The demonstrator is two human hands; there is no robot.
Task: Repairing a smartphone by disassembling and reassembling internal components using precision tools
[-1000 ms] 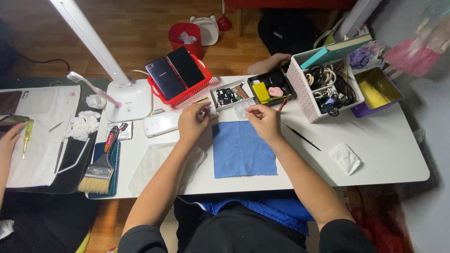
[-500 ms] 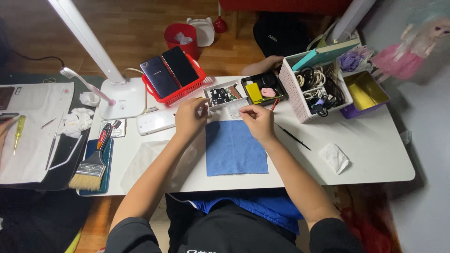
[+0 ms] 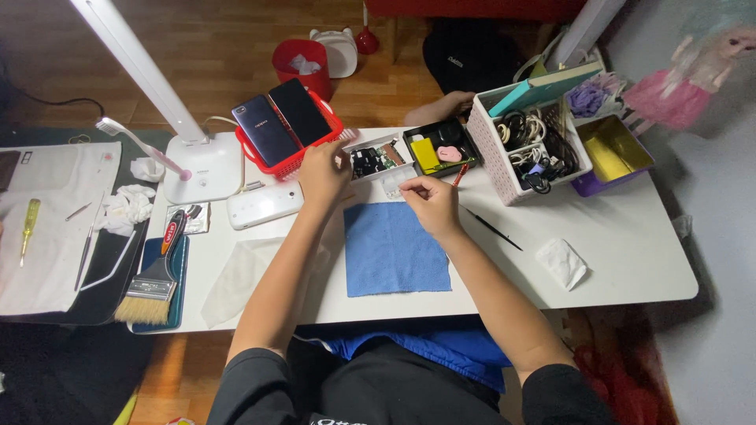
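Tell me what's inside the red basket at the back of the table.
The red basket holds two dark smartphones lying side by side, propped at a tilt across its rim. They cover nearly the whole opening, so anything underneath them cannot be seen. The left hand is just beside it.

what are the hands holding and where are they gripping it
Cannot be told for sure: the right hand seems to pinch something small at its fingertips; the left hand rests at the small tray.

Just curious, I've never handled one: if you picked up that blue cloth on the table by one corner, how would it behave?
The blue cloth lies flat and thin on the white table, so it would probably hang limp and fold. It looks light. Pushed, it would likely bunch up rather than slide as one piece.
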